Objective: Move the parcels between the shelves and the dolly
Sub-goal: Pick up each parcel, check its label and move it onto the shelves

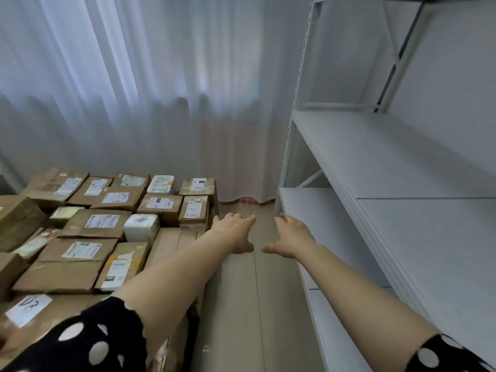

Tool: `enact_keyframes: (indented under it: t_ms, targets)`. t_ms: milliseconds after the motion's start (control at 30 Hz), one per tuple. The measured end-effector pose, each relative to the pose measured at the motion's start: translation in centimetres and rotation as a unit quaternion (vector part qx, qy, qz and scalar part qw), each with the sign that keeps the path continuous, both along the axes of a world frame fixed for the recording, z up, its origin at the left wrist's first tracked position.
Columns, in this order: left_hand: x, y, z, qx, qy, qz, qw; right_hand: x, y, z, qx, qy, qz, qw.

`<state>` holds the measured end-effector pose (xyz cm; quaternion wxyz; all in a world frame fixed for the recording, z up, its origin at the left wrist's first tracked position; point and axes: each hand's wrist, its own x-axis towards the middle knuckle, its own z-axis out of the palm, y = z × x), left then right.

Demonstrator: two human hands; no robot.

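The parcels (88,237) fill the left side, packed in rows that run away toward the curtain (134,89); the dolly presumably under them is hidden. A label (28,308) on the nearest box bears a hand-drawn mark I cannot read for sure. A white parcel (141,228) shows "2002", upside down. The other labels are too blurred to read.

The left hand (233,232) reaches out over the floor (241,304), fingers (248,220) spread and holding nothing, just right of a small upright carton (194,210) at the stack's far corner. The right hand (291,237) is likewise spread and holds nothing, its fingers (281,220) near the low shelf's front edge. The shelves (375,157) on the right hold no parcel.

So the parcels lie left of both hands, the left hand nearer; a pick means swinging left.
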<state>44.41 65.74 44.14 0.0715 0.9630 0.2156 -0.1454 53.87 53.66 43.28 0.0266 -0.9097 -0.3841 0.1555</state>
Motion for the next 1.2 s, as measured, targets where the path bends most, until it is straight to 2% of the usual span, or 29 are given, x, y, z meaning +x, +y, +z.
enact_keyframes:
  t_ms: [800,967,1200]
  targets:
    - [-27.7,-31.4,5.6,0.044,-0.026,-0.039,0.998,-28.5,-32.7,3.8,0.003,-0.069,-0.028,0.997]
    - [-31.8,-36.2,6.7,0.062,-0.063,-0.091,0.992,-34.4,-38.7,5.2,0.014,-0.108,-0.079,0.991]
    - [-40.0,-43.7,9.0,0.068,-0.121,-0.215,0.967,-45.9,-47.8,8.3,0.001,-0.161,-0.206,0.965]
